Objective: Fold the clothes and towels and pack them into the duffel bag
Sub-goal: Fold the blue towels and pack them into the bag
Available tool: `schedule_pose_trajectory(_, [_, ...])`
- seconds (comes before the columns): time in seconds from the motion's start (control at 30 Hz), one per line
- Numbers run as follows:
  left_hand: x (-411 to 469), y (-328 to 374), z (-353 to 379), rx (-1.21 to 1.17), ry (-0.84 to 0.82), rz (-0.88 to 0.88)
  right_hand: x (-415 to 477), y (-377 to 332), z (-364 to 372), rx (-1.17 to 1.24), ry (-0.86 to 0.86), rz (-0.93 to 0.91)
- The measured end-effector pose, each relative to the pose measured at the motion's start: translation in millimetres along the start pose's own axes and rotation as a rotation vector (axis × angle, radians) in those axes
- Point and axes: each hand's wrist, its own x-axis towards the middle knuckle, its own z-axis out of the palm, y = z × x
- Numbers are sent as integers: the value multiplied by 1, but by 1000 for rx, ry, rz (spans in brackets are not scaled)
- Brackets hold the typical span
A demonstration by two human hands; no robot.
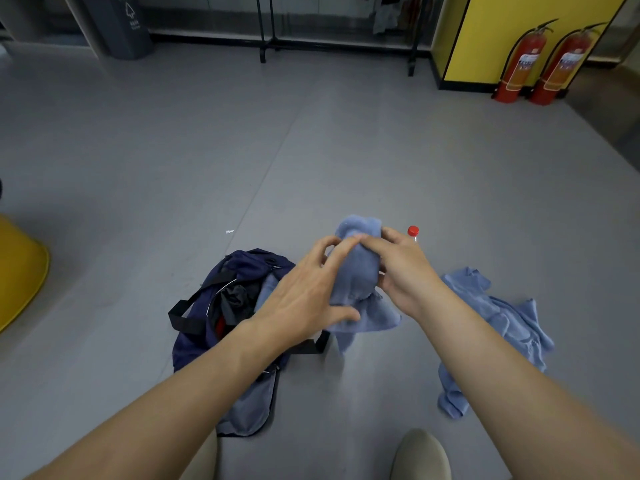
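Duffel bag [194, 344] lay open on the floor at 7 o'clock from the blue towel [356, 271], with dark clothes [235, 296] already inside. A crumpled light-blue garment [502, 323] lay unfolded at 4 o'clock. The towel, bunched and not yet neatly folded, hung above the floor. The right hand [405, 271] gripped it with curled fingers, and the left hand [308, 296] laid spread fingers against it. Packing looked roughly midway.

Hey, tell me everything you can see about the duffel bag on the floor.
The duffel bag is navy fabric with black webbing straps. It lies slumped and open on the grey floor. Its mouth shows dark clothing, something red and a pale blue-grey cloth. The left forearm crosses in front of it; whether they touch is unclear.
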Motion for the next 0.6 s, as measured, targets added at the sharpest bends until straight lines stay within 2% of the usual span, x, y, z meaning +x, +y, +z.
schedule_pose_trajectory(0.1, [0,-1,4,37,-41,64,-1,-3,-7,210,-20,71])
schedule_pose_trajectory(0.2, [1,5,1,-255,33,-111,0,2,-14,223,-46,82])
schedule_pose_trajectory(0.27, [5,7,1,-482,105,-259,-2,6,-16,-8,-96,4])
schedule_pose_trajectory(0.33, [11,4,3,-541,198,-293,-6,12,-14,-311,-167,-126])
schedule_pose_trajectory(0.43, [18,1,1,-790,294,-402,-12,23,-7,-702,-305,-295])
schedule_pose_trajectory(0.5, [21,-1,-1,-865,298,-450,-12,29,-4,-932,-230,-445])
schedule_pose_trajectory(0.6, [22,-3,-4,-965,239,-463,-11,21,-5,-932,-46,-587])
